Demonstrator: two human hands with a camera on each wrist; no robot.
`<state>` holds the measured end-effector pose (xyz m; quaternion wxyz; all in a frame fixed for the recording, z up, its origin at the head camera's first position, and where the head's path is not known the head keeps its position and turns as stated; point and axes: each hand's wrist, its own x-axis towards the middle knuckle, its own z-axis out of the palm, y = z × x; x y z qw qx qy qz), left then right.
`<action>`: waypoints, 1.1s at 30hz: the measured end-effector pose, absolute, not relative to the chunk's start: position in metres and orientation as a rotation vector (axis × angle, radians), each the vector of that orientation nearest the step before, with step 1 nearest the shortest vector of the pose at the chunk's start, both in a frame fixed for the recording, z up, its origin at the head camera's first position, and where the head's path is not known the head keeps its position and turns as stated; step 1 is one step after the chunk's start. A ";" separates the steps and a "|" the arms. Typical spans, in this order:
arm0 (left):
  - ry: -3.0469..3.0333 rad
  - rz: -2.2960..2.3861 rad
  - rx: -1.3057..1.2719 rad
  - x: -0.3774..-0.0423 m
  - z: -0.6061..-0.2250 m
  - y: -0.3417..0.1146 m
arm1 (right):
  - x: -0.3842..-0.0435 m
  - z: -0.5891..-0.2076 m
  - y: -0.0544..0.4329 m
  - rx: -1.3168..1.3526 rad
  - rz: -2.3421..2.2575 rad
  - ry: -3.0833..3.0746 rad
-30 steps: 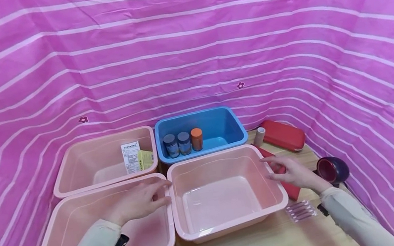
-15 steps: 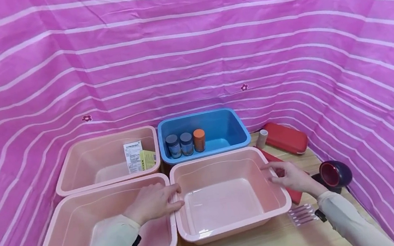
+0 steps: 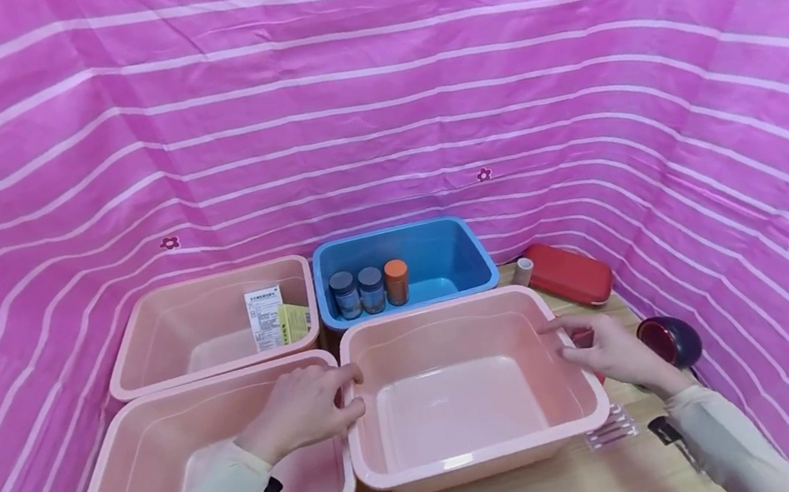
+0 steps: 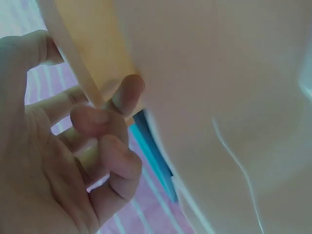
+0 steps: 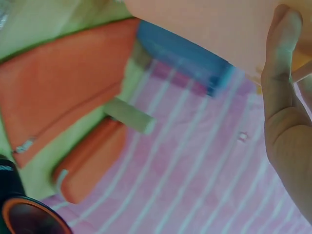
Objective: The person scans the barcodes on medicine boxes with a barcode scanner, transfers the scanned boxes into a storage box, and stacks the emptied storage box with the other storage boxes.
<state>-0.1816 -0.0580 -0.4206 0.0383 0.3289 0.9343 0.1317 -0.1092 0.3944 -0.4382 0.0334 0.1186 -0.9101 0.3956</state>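
My left hand [image 3: 311,405] holds the left rim of a shallow pink plastic tub [image 3: 462,400]. At the opposite rim, my right hand [image 3: 609,350] pinches the wall between thumb and fingers. Nothing lies inside this tub, and it sits a little askew, its right end over part of a pack of cotton swabs [image 3: 612,427]. In the left wrist view, the curled fingers of the left hand [image 4: 73,146] are close against pale plastic. Only part of the right hand [image 5: 287,112] shows in the right wrist view, with the tub's outer wall beside it.
Another pink tub [image 3: 170,429] adjoins on the left. Behind stand a pink tub [image 3: 182,326] with two packets and a blue tub [image 3: 445,260] with 3 jars. Rightward are a red case [image 3: 568,274], pale cylinder [image 3: 522,272], dark rounded object [image 3: 669,342] and red zip pouch [image 5: 73,83].
My left hand has come right onto the rim. The held tub's right end has shifted right and appears larger, now covering most of the red pouch. My right hand moved right with it.
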 end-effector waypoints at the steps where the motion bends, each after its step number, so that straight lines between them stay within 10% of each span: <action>1: 2.866 0.457 1.027 -0.180 -0.418 -0.060 | -0.107 -0.432 0.393 0.368 1.211 -2.782; 33: 2.783 1.545 0.991 -0.147 -0.309 -0.193 | -0.110 -0.282 0.292 0.556 1.785 -2.433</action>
